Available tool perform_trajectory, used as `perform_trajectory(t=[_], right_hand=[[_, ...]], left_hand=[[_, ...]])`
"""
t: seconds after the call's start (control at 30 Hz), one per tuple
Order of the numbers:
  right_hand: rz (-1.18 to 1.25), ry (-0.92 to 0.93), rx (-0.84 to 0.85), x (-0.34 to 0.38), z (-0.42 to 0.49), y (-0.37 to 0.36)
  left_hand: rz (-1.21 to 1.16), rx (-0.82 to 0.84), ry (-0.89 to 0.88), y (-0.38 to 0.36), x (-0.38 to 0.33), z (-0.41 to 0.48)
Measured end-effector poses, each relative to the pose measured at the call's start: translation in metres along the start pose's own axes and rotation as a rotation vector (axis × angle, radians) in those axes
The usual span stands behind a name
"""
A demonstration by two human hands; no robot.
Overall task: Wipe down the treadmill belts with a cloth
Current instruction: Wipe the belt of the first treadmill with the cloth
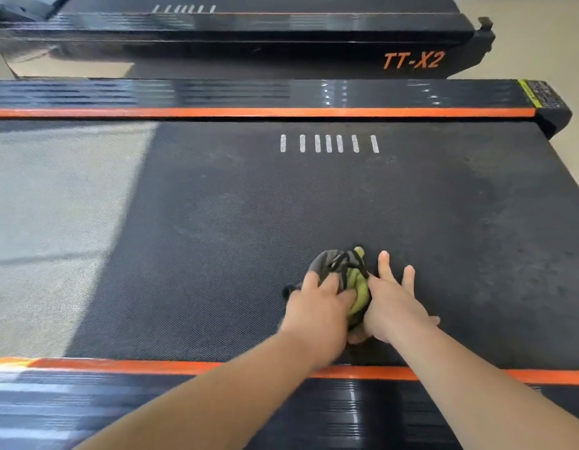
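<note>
Low on the belt, just past the near rail: presses the left hand down on the cloth, fingers laid over its near-left side, barely bent, not closed round it. Sets the right hand against the cloth's right edge, fingers straight and spread, two fingertips flat on the belt just beyond. Hides both thumbs mostly under the hands, so cannot tell whether either pinches the fabric. Reaches in with two bare forearms from the bottom edge, across the near rail.

Keeps the cloth bunched between the two hands, grey and yellow-green with black trim, touching the belt, right of centre and well short of the white marks.

Farther out: shows those marks as seven short bars in a row near the belt's far edge. Looks dusty and smudged over the belt's right part; catches a pale patch of sunlight on the left. Has an orange stripe along the near edge and a second along the far edge, each beside a glossy black ribbed rail. Bears a yellow-and-black label at the right end of the far rail. Beyond, shows a second treadmill, parallel, black, with orange "TT-X2" lettering on its side. Shows pale floor at the top right.
</note>
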State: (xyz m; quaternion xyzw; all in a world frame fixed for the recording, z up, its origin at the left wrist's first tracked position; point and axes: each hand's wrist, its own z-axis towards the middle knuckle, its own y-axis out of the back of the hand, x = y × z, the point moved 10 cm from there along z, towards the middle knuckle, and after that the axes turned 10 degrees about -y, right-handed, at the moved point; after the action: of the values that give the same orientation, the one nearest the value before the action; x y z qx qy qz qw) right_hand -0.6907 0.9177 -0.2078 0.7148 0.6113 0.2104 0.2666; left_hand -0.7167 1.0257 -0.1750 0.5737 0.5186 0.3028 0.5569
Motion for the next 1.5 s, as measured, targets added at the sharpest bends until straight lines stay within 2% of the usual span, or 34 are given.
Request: perform_trajectory(t=[0.07, 0.1, 0.2, 0.27, 0.3, 0.4, 0.47, 0.53, 0.6, 0.67, 0.73, 0.8, 0.87, 0.97, 1.03, 1.17, 1.27, 1.37, 1.43, 1.5], right_hand=[[-0.007, 0.001, 0.0, 0.0, 0.0, 0.0], [-0.014, -0.003, -0.001, -0.001, 0.0, 0.0], [-0.035, -0.01, -0.002, 0.0, 0.002, 0.0], [-0.041, -0.017, -0.004, -0.001, 0.003, -0.001], [-0.037, -0.021, -0.003, -0.001, 0.004, -0.001], [-0.06, -0.029, -0.011, -0.001, 0.003, 0.002], [-0.048, -0.027, 0.001, -0.001, 0.003, 0.001], [-0.029, -0.016, 0.015, -0.001, 0.002, 0.001], [-0.034, -0.011, 0.017, 0.0, 0.001, -0.001], [-0.045, -0.01, 0.01, 0.001, 0.001, -0.001], [-0.027, -0.009, 0.0, 0.001, 0.001, 0.0], [-0.023, 0.014, -0.033, 0.001, 0.002, 0.003], [-0.077, 0.023, -0.037, -0.001, 0.003, 0.003], [-0.046, 0.043, -0.004, 0.002, 0.002, 0.0], [-0.042, 0.033, -0.006, 0.002, 0.004, -0.002], [-0.041, 0.004, -0.028, 0.0, 0.01, -0.001], [-0.115, -0.033, -0.066, -0.003, 0.015, 0.001], [-0.011, 0.024, -0.086, 0.0, 0.012, 0.003], [0.028, 0.035, -0.055, -0.001, 0.006, 0.001], [-0.017, 0.022, -0.028, -0.001, 0.001, -0.002]], left_hand=[[0.022, -0.041, -0.092, 0.007, 0.015, 0.0], [0.05, -0.048, -0.064, 0.01, 0.041, 0.002], [-0.017, -0.11, 0.29, 0.031, 0.122, -0.001], [-0.072, -0.139, 0.371, 0.029, 0.109, -0.01], [-0.075, -0.116, 0.32, 0.022, 0.085, -0.016], [-0.186, -0.055, -0.06, -0.005, 0.007, -0.051], [-0.192, -0.021, -0.171, -0.006, 0.019, -0.055], [-0.062, -0.011, -0.126, 0.002, 0.059, -0.041], [-0.019, -0.094, 0.101, 0.018, 0.101, -0.033], [-0.133, -0.157, 0.294, 0.014, 0.103, -0.042], [-0.221, -0.101, 0.173, -0.004, 0.053, -0.054], [-0.263, -0.023, -0.088, -0.011, 0.002, -0.068], [-0.232, 0.055, -0.196, -0.005, 0.01, -0.068], [-0.088, 0.24, -0.142, 0.002, 0.067, -0.067], [-0.097, 0.302, -0.088, 0.004, 0.083, -0.07], [-0.261, 0.186, -0.112, -0.004, 0.027, -0.052], [-0.267, 0.078, -0.089, -0.008, 0.005, -0.041], [-0.265, 0.059, -0.114, -0.004, 0.013, -0.052], [-0.223, 0.124, -0.117, -0.001, 0.032, -0.065], [-0.162, 0.191, -0.017, 0.003, 0.077, -0.075]])
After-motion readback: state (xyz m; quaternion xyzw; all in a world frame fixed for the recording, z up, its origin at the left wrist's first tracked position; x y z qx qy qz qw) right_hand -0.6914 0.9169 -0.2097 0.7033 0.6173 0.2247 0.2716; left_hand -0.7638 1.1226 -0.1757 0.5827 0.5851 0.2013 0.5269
